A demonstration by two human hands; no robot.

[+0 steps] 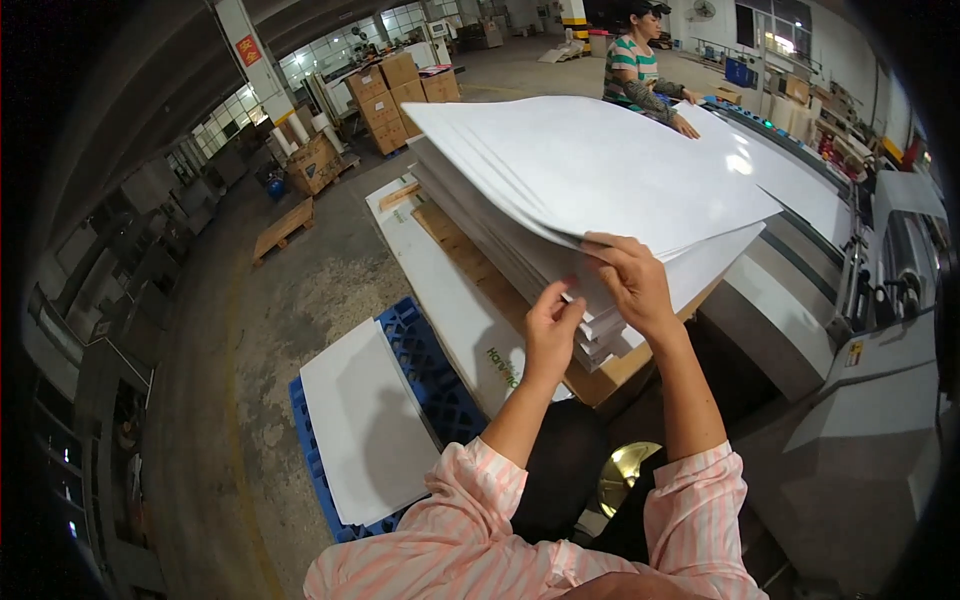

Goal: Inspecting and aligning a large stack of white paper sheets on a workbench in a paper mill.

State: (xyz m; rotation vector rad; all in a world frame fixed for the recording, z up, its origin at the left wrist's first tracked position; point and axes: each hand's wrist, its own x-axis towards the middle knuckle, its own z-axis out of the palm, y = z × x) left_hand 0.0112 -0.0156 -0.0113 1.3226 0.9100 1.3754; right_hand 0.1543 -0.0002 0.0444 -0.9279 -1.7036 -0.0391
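A large stack of white sheets [470,225] lies in front of me. Its top sheets [600,160] are lifted and bowed upward along the near left edge. My right hand [638,285] pinches the near corner of these raised sheets, thumb below and fingers above. Just left of it, my left hand [552,330] has its fingers curled in, thumb close to the forefinger, at the stack's near edge. Whether a sheet edge is between those fingertips is hard to make out.
White sheets [360,420] lie on a blue pallet [425,370] at lower left. At right stands a grey machine [850,410]. A co-worker [635,65] touches a sheet [735,160] at the machine's far side. Cardboard boxes [378,110] and a wooden pallet [284,230] stand farther off.
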